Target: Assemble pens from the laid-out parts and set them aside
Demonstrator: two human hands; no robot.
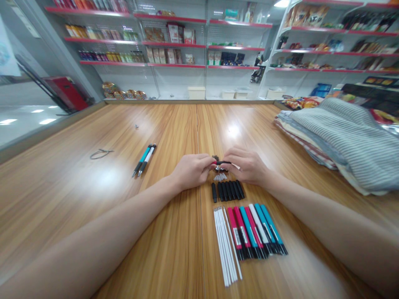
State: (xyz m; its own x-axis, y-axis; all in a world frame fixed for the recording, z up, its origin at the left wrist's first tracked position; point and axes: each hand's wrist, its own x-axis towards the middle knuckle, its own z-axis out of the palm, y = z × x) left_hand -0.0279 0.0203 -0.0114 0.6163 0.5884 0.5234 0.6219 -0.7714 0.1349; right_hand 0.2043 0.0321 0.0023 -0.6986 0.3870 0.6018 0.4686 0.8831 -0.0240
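Head view: left hand [192, 171] and right hand [247, 165], pinched closed on pen part [222, 162] beyond black tubes [228, 190]; possible scatter, from a slip, of clear pieces [220, 176] just beyond tubes.

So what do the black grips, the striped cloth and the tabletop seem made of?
Black grips: probably rubber or plastic, from their dark, fairly matte surface. Striped cloth: soft matte fabric, perhaps cotton, lying in folds. Tabletop: glossy wood or laminate, showing grain and reflections.
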